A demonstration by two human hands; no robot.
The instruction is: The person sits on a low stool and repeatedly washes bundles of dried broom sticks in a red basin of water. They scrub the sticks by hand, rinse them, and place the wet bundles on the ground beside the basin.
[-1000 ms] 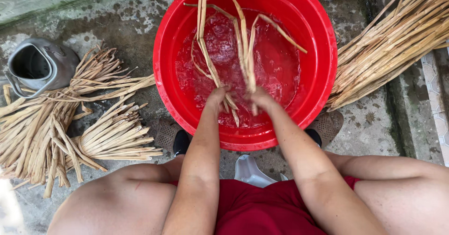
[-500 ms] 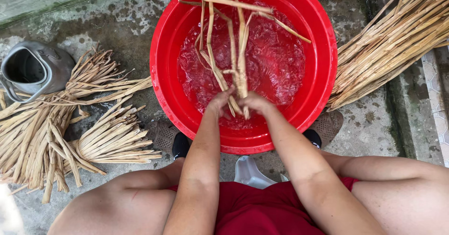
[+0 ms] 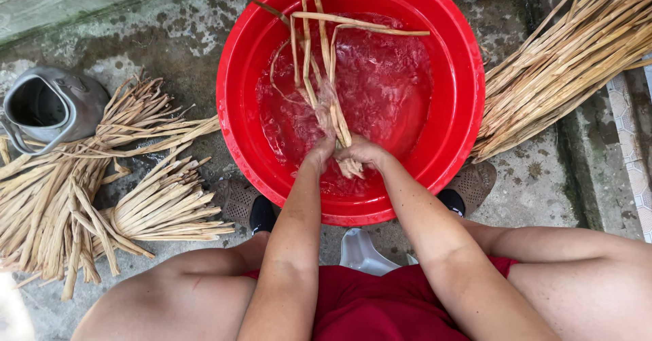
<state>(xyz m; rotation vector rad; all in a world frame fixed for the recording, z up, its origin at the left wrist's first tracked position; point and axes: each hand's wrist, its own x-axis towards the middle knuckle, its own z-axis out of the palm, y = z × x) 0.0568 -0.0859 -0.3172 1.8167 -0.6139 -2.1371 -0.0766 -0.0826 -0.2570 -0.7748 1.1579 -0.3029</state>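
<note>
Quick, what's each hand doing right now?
Left hand: closed on the stalks in the red basin.
Right hand: closed on the same stalks.

Glossy red plastic basin (image 3: 468, 103), fibrous tan strips (image 3: 319, 62), seemingly dull-metal jug (image 3: 51, 106), rough concrete floor (image 3: 156, 49).

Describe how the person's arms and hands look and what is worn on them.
Both arms are bare from the upper arm to the fingers: no sleeves, gloves, watch or bands show. The left hand and right hand are wet, partly blurred by splashing water, so rings cannot be ruled out. The only clothing near them is a red garment at the lap. No markings show on the forearms.
</note>
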